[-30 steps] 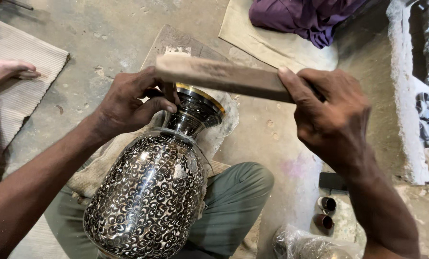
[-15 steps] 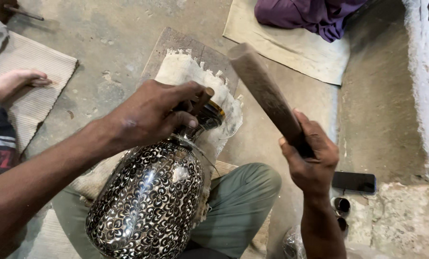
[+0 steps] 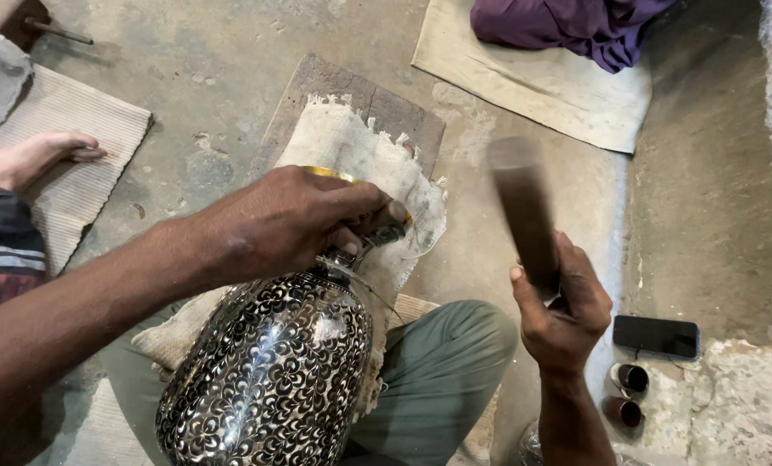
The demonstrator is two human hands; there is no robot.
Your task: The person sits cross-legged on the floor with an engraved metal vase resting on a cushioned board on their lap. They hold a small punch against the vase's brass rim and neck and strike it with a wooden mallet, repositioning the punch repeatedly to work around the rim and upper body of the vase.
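A large metal vase (image 3: 269,380) with a black-and-silver flower pattern lies tilted across the person's lap, its body toward the bottom of the view and its gold-rimmed mouth pointing away, over a frayed cloth (image 3: 351,151). The left hand (image 3: 291,220) is closed around the vase's neck and rim, fingers wrapped over the top so that most of the gold rim is hidden. Only a short arc of that rim shows just beyond the knuckles.

To the right of the vase, well apart from it, the right hand (image 3: 563,315) grips the lower end of a wooden stick (image 3: 524,216), fingers curled tight around it. The stick stands nearly upright and is blurred along its upper length; its top end is above the level of the vase's mouth.

The cloth under the vase's mouth rests on a flat wooden board (image 3: 317,95) on the concrete floor. Beneath the vase, the person's knee in green trousers (image 3: 442,367) bends out to the right.

Further right of the vase, past the right hand, a black phone (image 3: 656,336) lies flat on a stone ledge, with two small dark cups (image 3: 626,393) just below it. Beyond the board, up and right of the vase, a purple cloth (image 3: 567,26) sits bunched on a pale mat (image 3: 532,86). Left of the vase, a bare foot (image 3: 32,158) rests on a ribbed mat (image 3: 84,164).
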